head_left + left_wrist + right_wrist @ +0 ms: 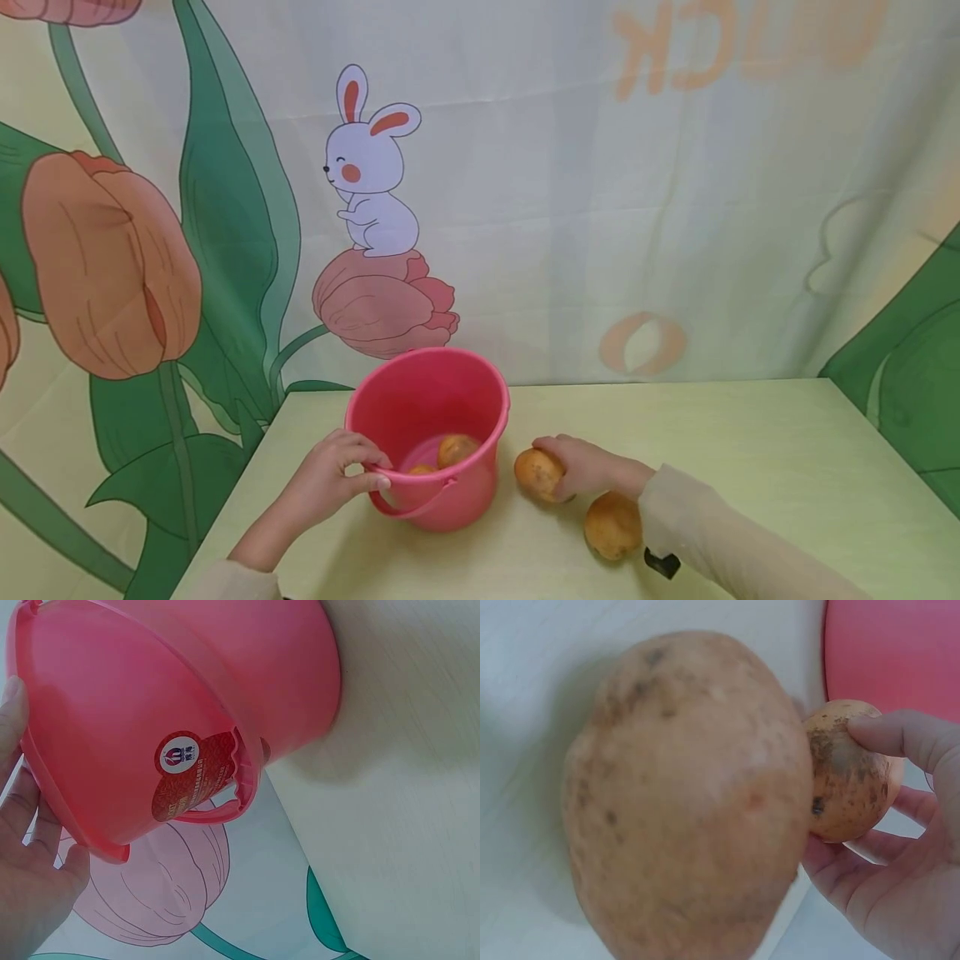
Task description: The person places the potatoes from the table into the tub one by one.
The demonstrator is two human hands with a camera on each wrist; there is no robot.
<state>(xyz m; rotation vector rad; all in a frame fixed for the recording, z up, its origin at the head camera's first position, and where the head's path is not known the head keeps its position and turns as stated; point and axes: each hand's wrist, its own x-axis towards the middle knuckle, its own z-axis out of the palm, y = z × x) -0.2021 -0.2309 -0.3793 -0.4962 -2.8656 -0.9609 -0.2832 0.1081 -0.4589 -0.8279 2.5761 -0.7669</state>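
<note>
A pink bucket (457,508) stands on the table with its handle hanging at the front. My left hand (337,467) grips its rim at the near left, thumb outside; the left wrist view shows the bucket's side (97,735) with a red label. Inside lie potatoes (457,450), partly hidden by the front wall. Right of the bucket, my right hand (588,467) holds a potato (537,473) between thumb and fingers. In the right wrist view that potato (851,780) has dark patches. Another potato (613,527) lies beside my right wrist, large in the right wrist view.
The pale table (720,433) reaches back to a printed curtain (525,208) with tulips and a rabbit. A small black piece (662,563) shows under the right sleeve (697,508).
</note>
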